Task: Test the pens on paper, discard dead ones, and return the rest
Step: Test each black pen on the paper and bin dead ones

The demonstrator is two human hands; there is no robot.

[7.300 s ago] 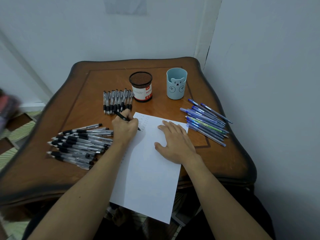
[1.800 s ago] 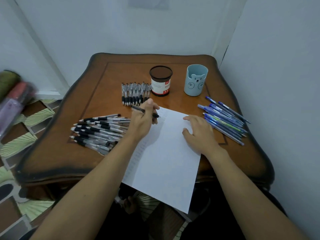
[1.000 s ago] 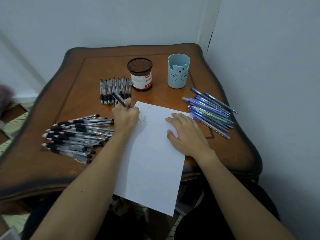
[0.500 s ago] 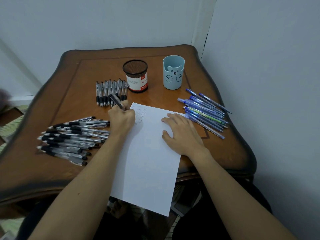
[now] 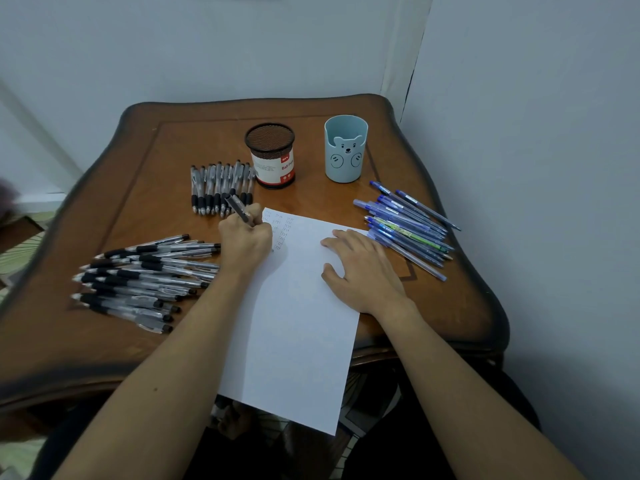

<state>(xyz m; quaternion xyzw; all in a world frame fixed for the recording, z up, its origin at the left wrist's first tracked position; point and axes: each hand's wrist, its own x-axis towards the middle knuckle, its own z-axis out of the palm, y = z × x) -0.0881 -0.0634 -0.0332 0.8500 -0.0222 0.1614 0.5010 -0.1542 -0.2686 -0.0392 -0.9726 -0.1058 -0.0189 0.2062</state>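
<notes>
My left hand (image 5: 244, 241) grips a black pen (image 5: 237, 207) in a writing hold, its tip down at the top left corner of a white sheet of paper (image 5: 294, 323) that carries rows of small test marks. My right hand (image 5: 360, 271) lies flat on the paper's right side, fingers spread. A heap of black-grip pens (image 5: 138, 275) lies to the left. A neat row of black pens (image 5: 218, 188) sits just beyond my left hand. Blue pens (image 5: 405, 226) are piled to the right.
A black mesh pen cup (image 5: 272, 157) and a light blue bear cup (image 5: 345, 148) stand at the back of the wooden table (image 5: 104, 341). The paper hangs over the table's near edge. A wall runs close along the right side.
My left hand brought the pen from above the row of black pens down onto the paper's top left corner and now writes there. My right hand has stayed flat on the paper.
</notes>
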